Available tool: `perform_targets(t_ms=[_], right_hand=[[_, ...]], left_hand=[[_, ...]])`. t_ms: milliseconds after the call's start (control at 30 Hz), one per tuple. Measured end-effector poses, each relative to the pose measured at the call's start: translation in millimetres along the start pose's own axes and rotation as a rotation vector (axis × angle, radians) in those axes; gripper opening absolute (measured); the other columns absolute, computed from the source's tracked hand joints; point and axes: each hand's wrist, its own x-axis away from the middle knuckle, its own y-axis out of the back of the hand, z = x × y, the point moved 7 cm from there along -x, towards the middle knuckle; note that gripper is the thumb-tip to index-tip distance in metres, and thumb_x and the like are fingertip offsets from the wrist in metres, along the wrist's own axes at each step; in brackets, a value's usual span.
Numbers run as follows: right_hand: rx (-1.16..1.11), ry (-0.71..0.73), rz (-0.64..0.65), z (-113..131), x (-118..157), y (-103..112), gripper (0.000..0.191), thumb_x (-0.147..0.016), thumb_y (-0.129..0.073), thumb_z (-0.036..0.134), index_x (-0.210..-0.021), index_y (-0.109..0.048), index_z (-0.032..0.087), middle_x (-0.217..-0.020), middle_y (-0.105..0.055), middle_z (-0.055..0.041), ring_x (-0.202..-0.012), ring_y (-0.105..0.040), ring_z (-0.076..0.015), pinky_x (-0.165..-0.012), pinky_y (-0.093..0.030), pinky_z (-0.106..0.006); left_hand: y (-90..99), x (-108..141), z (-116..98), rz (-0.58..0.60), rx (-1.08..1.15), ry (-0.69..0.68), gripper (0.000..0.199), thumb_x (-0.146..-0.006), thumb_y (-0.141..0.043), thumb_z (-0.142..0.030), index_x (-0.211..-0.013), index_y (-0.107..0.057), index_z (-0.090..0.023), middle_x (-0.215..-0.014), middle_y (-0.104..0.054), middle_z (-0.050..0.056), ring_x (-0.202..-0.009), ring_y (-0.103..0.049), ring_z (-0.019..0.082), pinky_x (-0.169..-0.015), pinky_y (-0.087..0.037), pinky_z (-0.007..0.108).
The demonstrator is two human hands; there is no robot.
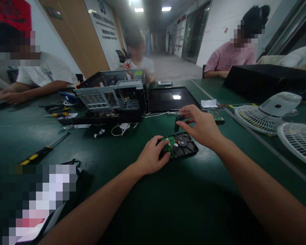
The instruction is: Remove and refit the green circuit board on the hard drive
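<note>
Dull, dark metal here on the hard drive (190, 148), and beside it a faint gloss is shown by the green circuit board (171, 147)! Dark plastic is seen on the screwdriver (177, 124) handle. Light is thrown straight back by the glossy black panel (165, 97); only a soft sheen is given by the smooth tabletop (122, 153). Perforated grey metal is displayed on the computer case (94, 99), ribbed white plastic on the fan guard (250, 117).

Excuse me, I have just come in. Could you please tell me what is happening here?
A person's left hand holds the left end of what looks like a hard drive, lying circuit side up on a green table. The right hand holds a dark-handled screwdriver, pointing down at the drive; whether its tip touches is unclear. An open computer case stands beyond, to the left.
</note>
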Motion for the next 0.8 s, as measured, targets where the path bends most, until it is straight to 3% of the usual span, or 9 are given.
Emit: perform_targets(t_ms=[300, 533, 633, 800], right_hand=[[0.045, 0.045, 0.004, 7, 2, -1, 0.023, -0.092, -0.071, 0.033, -0.112, -0.065, 0.023, -0.103, -0.078, -0.0077, -0.084, -0.076, -0.0235, -0.08, -0.06, -0.041], [0.01, 0.064, 0.058, 10, 3, -5, 0.026, -0.091, -0.07, 0.028, -0.115, -0.064, 0.022, -0.109, -0.077, -0.0077, -0.082, -0.076, -0.0218, -0.078, -0.06, -0.04], [0.026, 0.026, 0.006, 4, 3, -6, 0.026, -0.09, -0.07, 0.029, -0.113, -0.061, 0.021, -0.109, -0.077, -0.0094, -0.08, -0.075, -0.0223, -0.078, -0.06, -0.041], [0.024, 0.018, -0.076, -4, 4, -9, 0.026, -0.09, -0.071, 0.032, -0.109, -0.057, 0.021, -0.126, -0.073, -0.0142, -0.081, -0.075, -0.0223, -0.073, -0.06, -0.04]], left_hand=[[0.8, 2, 2, -0.005, 0.046, 0.021, 0.047, -0.096, -0.063, -0.038, -0.141, -0.058, -0.023, -0.143, -0.05, 0.015, -0.13, -0.054, 0.033, -0.111, -0.049, 0.053], [0.5, 4, 2, 0.006, 0.065, 0.027, 0.049, -0.097, -0.063, -0.039, -0.143, -0.057, -0.023, -0.144, -0.049, 0.015, -0.131, -0.054, 0.033, -0.111, -0.049, 0.053], [0.9, 3, 2, 0.004, 0.067, 0.036, 0.048, -0.097, -0.062, -0.039, -0.142, -0.057, -0.023, -0.145, -0.049, 0.015, -0.132, -0.054, 0.033, -0.112, -0.049, 0.054], [-0.1, 3, 4, 0.017, 0.069, 0.052, 0.05, -0.096, -0.063, -0.04, -0.143, -0.057, -0.022, -0.145, -0.049, 0.015, -0.132, -0.054, 0.033, -0.112, -0.049, 0.053]])
